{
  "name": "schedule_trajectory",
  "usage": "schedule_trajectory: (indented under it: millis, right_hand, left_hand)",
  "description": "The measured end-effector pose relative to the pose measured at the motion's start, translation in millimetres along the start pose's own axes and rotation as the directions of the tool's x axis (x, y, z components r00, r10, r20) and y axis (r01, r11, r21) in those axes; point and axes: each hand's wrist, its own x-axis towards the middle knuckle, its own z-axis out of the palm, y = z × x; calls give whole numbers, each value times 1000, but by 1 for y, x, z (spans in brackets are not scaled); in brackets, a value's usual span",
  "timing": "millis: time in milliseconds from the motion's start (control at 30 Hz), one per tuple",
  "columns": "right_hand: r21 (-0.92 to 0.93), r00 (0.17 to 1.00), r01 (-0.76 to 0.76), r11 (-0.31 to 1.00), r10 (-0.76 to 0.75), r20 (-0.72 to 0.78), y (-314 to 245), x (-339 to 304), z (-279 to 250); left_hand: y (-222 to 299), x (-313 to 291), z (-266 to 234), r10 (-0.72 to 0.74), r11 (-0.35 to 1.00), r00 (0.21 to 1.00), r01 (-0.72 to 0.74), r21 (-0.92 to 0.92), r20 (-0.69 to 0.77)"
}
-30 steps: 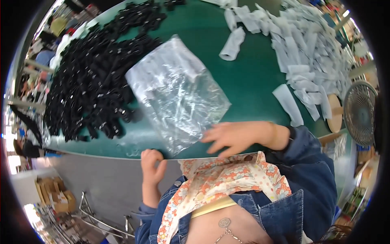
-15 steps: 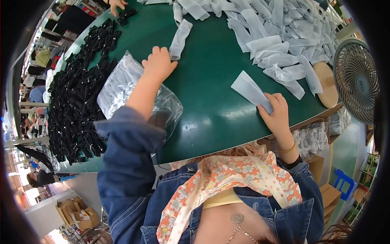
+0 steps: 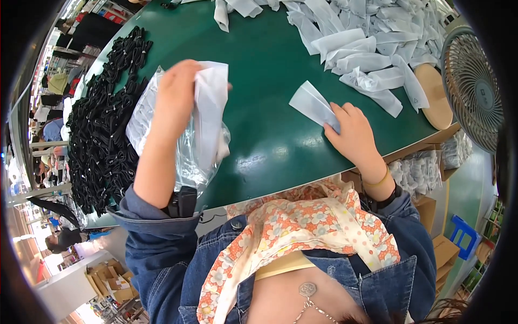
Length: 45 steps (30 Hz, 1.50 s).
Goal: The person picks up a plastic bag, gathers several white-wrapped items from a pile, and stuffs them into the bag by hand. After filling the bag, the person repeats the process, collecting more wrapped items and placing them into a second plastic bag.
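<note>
My left hand is closed on a whitish frosted pouch, which it holds up over a large clear plastic bag on the table. More pale pouches lie inside that bag, partly hidden by my forearm. My right hand grips one end of another frosted pouch, a flat one, its wide end pointing away to the left. Its fingers and thumb pinch the pouch just above the green tabletop.
Bundled black cables are heaped along the left. A big pile of frosted pouches fills the far right. A fan and a round tan disc stand at the right edge. Wrapped items sit below the table's edge.
My left hand has picked up the pouch from the table and drawn it back left, over the clear bag. My right hand has shifted slightly left with its pouch. Another person's hand has left the view.
</note>
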Motion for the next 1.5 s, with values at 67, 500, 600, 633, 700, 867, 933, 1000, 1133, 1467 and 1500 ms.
schedule_trajectory:
  millis: [67,500,600,633,700,867,933,1000,1133,1467,1500]
  right_hand:
    - [17,996,-56,998,54,76,-9,5,-1]
    - [293,920,-331,897,238,311,-43,17,11]
    - [361,934,-306,881,205,293,-56,13,17]
    - [396,941,-293,871,189,281,-58,11,17]
    - [488,935,-318,813,181,306,-56,7,14]
    - [689,926,-343,638,107,362,-54,-3,16]
    - [706,926,-338,623,87,367,-50,-6,21]
    - [774,947,-293,561,60,315,-41,-11,33]
    - [773,947,-291,563,53,317,-42,-11,30]
    - [732,943,-284,620,43,330,-38,-7,18]
    - [746,914,-354,563,41,403,-38,-4,15]
  left_hand:
    - [-7,-5,15,-190,969,979,200,-146,78]
    - [-39,-57,103,-298,889,919,169,427,257]
    - [-52,-63,111,-249,902,950,157,401,188]
    - [-57,-65,112,-224,909,963,149,390,153]
    - [-64,-67,112,-199,927,973,148,345,116]
    - [-78,-71,117,-111,986,991,101,132,70]
    - [-78,-72,119,-89,994,992,83,69,90]
    - [-78,-73,119,-59,996,990,66,-53,127]
    - [-80,-70,119,-60,998,992,62,-8,110]
    - [-80,-68,123,458,697,850,-524,489,258]
    - [-82,-69,123,442,705,860,-510,493,256]
